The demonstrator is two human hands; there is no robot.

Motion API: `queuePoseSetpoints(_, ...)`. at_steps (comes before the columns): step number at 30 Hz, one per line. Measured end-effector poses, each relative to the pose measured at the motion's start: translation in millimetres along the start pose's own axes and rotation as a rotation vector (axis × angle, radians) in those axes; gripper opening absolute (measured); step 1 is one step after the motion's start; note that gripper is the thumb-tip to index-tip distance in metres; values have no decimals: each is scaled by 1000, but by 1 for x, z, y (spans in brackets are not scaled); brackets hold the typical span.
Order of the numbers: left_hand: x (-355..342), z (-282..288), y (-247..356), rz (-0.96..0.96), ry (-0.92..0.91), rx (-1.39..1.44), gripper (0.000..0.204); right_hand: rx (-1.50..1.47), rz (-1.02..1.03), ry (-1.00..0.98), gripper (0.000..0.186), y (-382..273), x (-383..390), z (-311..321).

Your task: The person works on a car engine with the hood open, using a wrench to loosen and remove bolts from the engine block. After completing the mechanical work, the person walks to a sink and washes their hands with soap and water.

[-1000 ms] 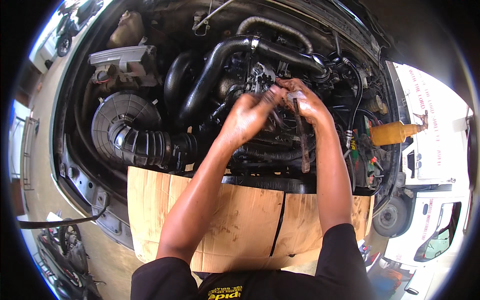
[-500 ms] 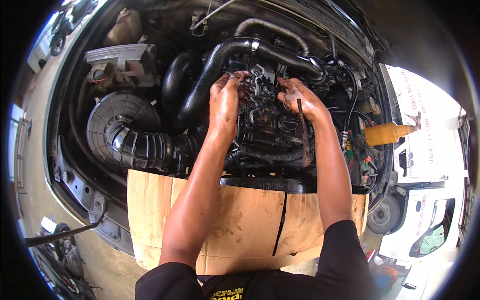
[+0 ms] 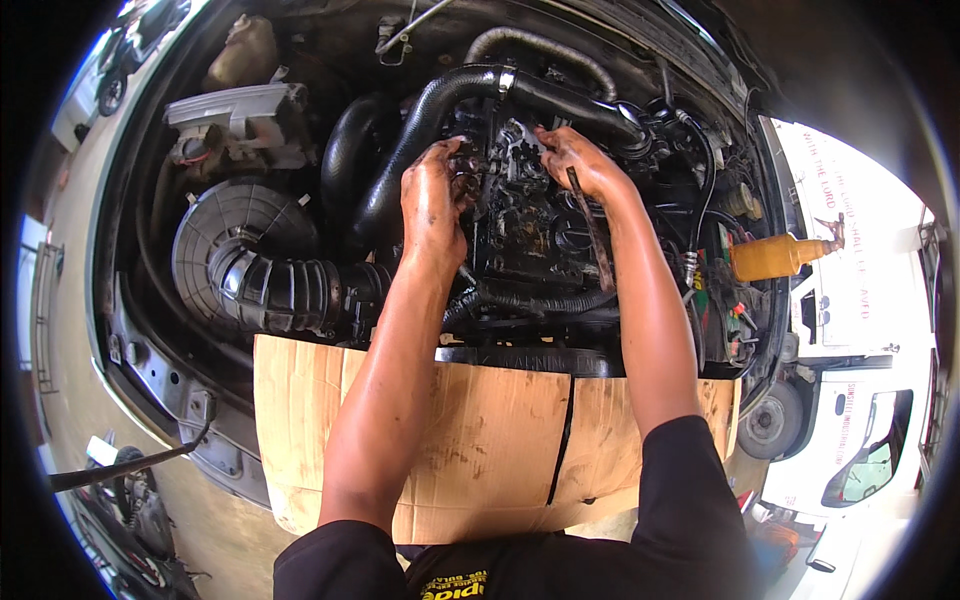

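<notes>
Over the left side of the black, greasy engine (image 3: 520,235), my left hand (image 3: 432,195) has its fingers curled in at dark parts; what they grip, if anything, is hidden. My right hand (image 3: 582,162) is at the engine's far right, thumb and fingertips bent toward a grey metal part (image 3: 520,150) on top. A thin, rusty-brown metal bar (image 3: 590,230) is tucked in the right hand, its free end slanting back toward me past the round oil filler cap (image 3: 572,233). Both hands are smeared with dark grease.
A thick black hose (image 3: 410,150) arches beyond my hands. The round air filter housing (image 3: 225,235) with its ribbed duct sits left. Cardboard (image 3: 480,450) covers the near edge. A yellow-orange bottle (image 3: 775,258) lies at the right, near the battery (image 3: 715,290). A white vehicle (image 3: 860,440) stands beyond.
My left hand has shifted left and slightly away from the grey part. The right hand has moved a little farther forward and left, and the bar in it has swung to a steeper slant.
</notes>
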State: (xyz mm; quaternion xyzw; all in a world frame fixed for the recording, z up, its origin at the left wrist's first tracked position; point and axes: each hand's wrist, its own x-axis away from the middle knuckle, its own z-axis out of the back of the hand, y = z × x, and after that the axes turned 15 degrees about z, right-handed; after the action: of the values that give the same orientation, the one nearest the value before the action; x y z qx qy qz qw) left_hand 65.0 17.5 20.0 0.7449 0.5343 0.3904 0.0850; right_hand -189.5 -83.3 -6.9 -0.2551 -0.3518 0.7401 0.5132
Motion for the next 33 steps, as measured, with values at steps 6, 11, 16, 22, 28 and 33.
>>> queuePoseSetpoints(6, -13, 16, 2, -9, 4, 23, 28, -462, -219, -50, 37, -25, 10, -6)
queuePoseSetpoints(11, -11, 5, -2, 21, -6, 63, 24, 104, -27, -40, 39, -25, -12, -4)
queuePoseSetpoints(16, -11, 7, 1, 19, 18, 82, 23, -587, -214, 82, 43, -10, 9, 0)
queuePoseSetpoints(22, -9, 7, -2, 17, 7, 47, 25, 34, -130, -110, 44, -48, -15, 1)
queuePoseSetpoints(28, -10, 15, 2, 23, -9, -13, 33, 69, -24, -82, 40, -32, -2, -4)
queuePoseSetpoints(33, -10, 10, -1, -5, 23, 33, 27, 96, 6, -38, 39, -21, -29, -5)
